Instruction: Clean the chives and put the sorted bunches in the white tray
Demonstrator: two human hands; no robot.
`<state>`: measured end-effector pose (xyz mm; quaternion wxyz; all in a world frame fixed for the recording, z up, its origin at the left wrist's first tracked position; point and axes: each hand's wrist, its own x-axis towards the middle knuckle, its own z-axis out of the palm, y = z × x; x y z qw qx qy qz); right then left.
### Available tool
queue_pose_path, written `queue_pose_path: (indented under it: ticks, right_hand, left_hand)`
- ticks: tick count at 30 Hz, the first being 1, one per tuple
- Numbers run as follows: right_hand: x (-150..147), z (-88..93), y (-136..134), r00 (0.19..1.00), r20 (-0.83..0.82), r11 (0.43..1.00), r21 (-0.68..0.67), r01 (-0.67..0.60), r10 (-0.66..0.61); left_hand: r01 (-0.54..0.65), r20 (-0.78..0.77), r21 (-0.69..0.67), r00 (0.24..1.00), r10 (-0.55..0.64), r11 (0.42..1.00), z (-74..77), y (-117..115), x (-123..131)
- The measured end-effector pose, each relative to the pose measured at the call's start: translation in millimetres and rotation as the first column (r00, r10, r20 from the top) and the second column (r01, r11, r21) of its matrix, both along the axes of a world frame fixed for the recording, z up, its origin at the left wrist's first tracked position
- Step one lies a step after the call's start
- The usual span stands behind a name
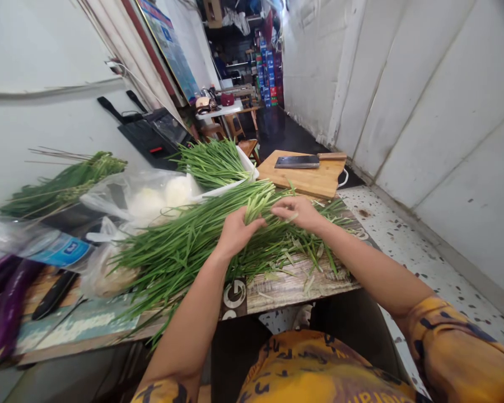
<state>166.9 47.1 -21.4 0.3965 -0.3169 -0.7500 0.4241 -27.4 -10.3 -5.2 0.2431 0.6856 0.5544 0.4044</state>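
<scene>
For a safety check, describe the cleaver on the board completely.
The cleaver has a broad, roughly rectangular, dark, metal-looking blade with a paler strip along its near edge, and a light-brown handle that looks wooden. It lies flat on the wooden cutting board, handle to the picture's right, touching nothing else visible.

A heap of chives (180, 235) lies on the table (273, 296). Directly behind the heap stands a tray (247, 162) with more chives in it; behind the heap to the right, a cleaver (298, 162) rests on a cutting board (331, 179). Just left of the heap sits a bag (109, 274); farther left lie a bottle (67, 251) and, outermost, eggplants (12, 305).
</scene>
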Motion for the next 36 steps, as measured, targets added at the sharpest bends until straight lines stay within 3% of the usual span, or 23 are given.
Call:
queue_pose_path:
  ticks: [3, 8, 10, 12, 15, 20, 22, 24, 26, 27, 29, 31, 34, 36]
  right_hand:
    - [2.2, 2.6, 0.3, 0.998, -0.065, 0.998, -0.066, 0.011, -0.015]
    - [0.5, 2.3, -2.5, 0.999, 0.038, 0.977, 0.209, -0.034, 0.027]
    - [-3.4, -0.9, -6.2, 0.999, 0.034, 0.972, 0.234, -0.024, 0.017]
    - [-8.6, -5.0, -10.9, 0.999, -0.026, 0.987, 0.156, 0.026, -0.022]
    - [-17.0, -10.1, -15.2, 0.985, -0.155, 0.995, -0.064, 0.072, -0.081]
    - [-8.7, -10.1, 3.4, 0.861, -0.398, 0.929, -0.314, 0.195, -0.315]
    - [6.0, -6.5, 14.1, 0.882, -0.31, 0.925, -0.249, 0.286, -0.356]
    - [20.8, -1.8, 19.3, 0.924, -0.077, 0.927, -0.01, 0.375, -0.374]
    - [29.1, 2.7, 17.1, 0.919, 0.115, 0.913, 0.217, 0.347, -0.376]
    - [29.7, 4.2, 13.8, 0.917, 0.176, 0.916, 0.257, 0.307, -0.357]
    - [24.2, 5.0, 5.4, 0.924, 0.248, 0.952, 0.169, 0.254, -0.29]
    - [13.5, 2.7, -2.5, 0.943, 0.245, 0.968, -0.046, 0.245, -0.227]
    - [-0.3, -3.4, -9.4, 0.98, 0.075, 0.936, -0.29, 0.199, -0.185]
    - [-3.2, -5.9, -10.7, 0.985, -0.045, 0.941, -0.306, 0.144, -0.165]
  left_hand:
    - [-0.019, 0.064, -0.04, 0.998, 0.021, 0.999, -3.3, 1.2, -0.9]
    - [-0.015, 0.012, -0.025, 1.0, 0.015, 1.0, -9.4, 2.3, 2.7]
    - [-0.005, -0.015, -0.03, 1.0, 0.005, 1.0, -10.9, 2.4, 5.5]
    - [0.007, -0.004, -0.039, 1.0, -0.007, 0.999, -12.0, 2.5, 8.3]
    - [-0.026, 0.058, -0.023, 0.998, 0.027, 0.999, -13.8, 2.1, 12.3]
    - [-0.088, 0.074, -0.044, 0.993, 0.091, 0.995, -18.5, -1.5, 18.1]
    - [-0.116, 0.064, -0.025, 0.991, 0.118, 0.993, -19.8, -2.9, 19.5]
    - [-0.154, 0.035, 0.026, 0.988, 0.153, 0.988, -20.1, -3.6, 20.4]
    - [-0.189, -0.004, 0.067, 0.982, 0.189, 0.98, -20.0, -4.1, 21.2]
    - [-0.202, -0.016, 0.08, 0.979, 0.204, 0.976, -20.1, -4.2, 21.6]
    - [-0.219, -0.015, 0.099, 0.975, 0.222, 0.971, -20.6, -4.6, 22.4]
    - [-0.227, 0.003, 0.115, 0.974, 0.228, 0.967, -21.5, -4.9, 22.8]
    - [-0.231, 0.02, 0.124, 0.973, 0.231, 0.965, -23.0, -5.0, 22.4]
    - [-0.231, 0.046, 0.11, 0.973, 0.227, 0.967, -23.8, -4.2, 21.4]
